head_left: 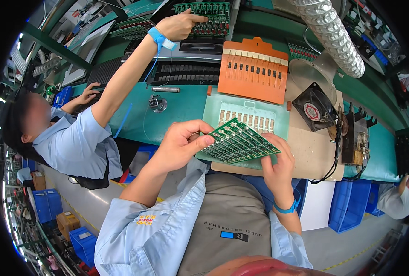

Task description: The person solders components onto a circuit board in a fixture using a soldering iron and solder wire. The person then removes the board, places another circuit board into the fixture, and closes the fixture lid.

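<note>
A green circuit board (241, 143) with rows of small parts is held tilted above the bench front. My right hand (278, 163) grips its right edge, thumb below and fingers behind. My left hand (183, 142) is closed at the board's left corner, thumb and forefinger pinching a thin solder wire (220, 135) that curves over the board. Whether the left fingers also grip the board is hard to tell. Beneath the board lies a pale green fixture (282, 115) with rows of light slots. Behind it an orange fixture (255, 85) carries a row of black components.
A black fan (312, 107) and a soldering pot-like metal unit (357, 142) stand at right, under a silver duct (333, 37). A wire spool (157, 104) sits at left. A co-worker's arm (130, 78) reaches across to boards (213, 18) at the back.
</note>
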A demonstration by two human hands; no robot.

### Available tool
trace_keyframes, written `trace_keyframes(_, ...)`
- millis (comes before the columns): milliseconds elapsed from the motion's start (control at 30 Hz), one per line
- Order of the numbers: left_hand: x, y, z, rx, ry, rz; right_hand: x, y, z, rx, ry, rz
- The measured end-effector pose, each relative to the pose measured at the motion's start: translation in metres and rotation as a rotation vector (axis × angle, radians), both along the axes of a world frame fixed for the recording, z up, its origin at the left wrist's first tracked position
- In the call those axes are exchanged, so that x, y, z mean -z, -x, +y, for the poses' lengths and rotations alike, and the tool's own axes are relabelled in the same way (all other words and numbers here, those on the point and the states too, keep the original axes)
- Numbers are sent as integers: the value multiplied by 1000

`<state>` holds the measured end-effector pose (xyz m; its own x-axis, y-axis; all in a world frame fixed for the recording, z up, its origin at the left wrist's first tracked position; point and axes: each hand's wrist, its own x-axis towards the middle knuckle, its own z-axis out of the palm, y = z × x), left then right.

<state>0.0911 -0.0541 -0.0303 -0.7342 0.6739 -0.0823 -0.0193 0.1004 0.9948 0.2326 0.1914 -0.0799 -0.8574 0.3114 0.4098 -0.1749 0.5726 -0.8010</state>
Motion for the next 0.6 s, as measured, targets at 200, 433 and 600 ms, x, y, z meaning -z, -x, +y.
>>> trace_keyframes(200, -16, -2, -9, -80, -98, 73, 1, -3, -1, -10, 27, -31)
trace_keyframes(433, -40, 3, -27, -165, -149, 275, 2, -5, 0, -21, 29, -46)
trace_keyframes(600, -52, 5, -25, -285, -225, 339, 6, -11, -5, 29, 48, -91)
